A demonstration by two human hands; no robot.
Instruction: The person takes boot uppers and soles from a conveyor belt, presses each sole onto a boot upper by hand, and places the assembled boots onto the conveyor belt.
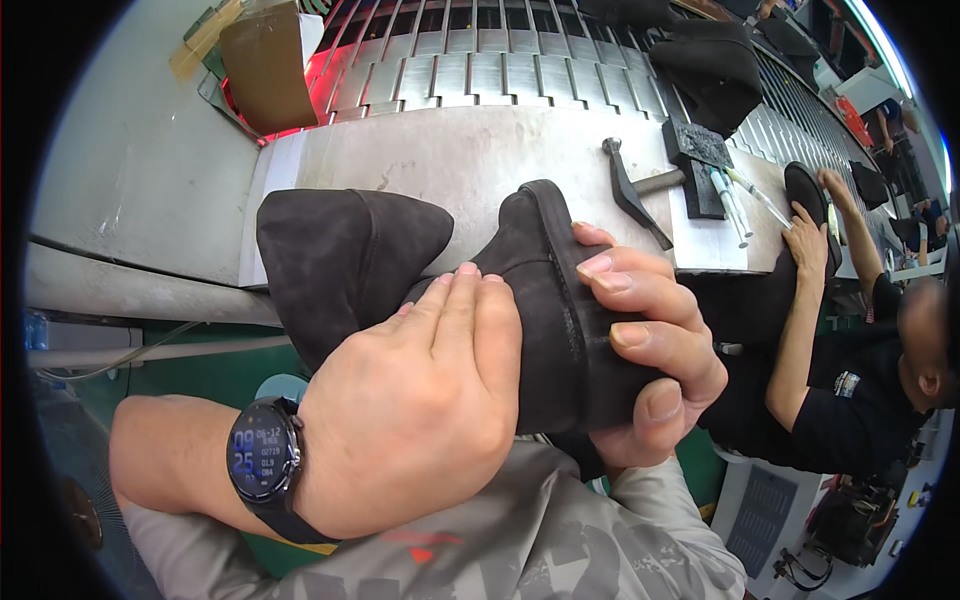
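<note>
A dark, suede-like boot (345, 255) is held in front of me above the near edge of the worktop. Its shaft points left and its dark sole faces right. My left hand (415, 395), with a black watch on the wrist, lies across the boot's upper with its fingers pressed together. Between the fingers and the shaft a small bit of thumb or fingertip shows. My right hand (660, 350) is wrapped round the sole side with curled fingers, its palm partly hidden behind the boot.
A hammer (632, 190) lies on the pale worktop (430, 150), beside a black block (698, 145) and several syringe-like tubes (730, 205). Behind runs a slatted metal conveyor (450, 75) carrying another dark boot (710, 70). At right, a co-worker's hands (810, 240) hold a dark shoe (805, 190). Cardboard (268, 70) stands far left.
</note>
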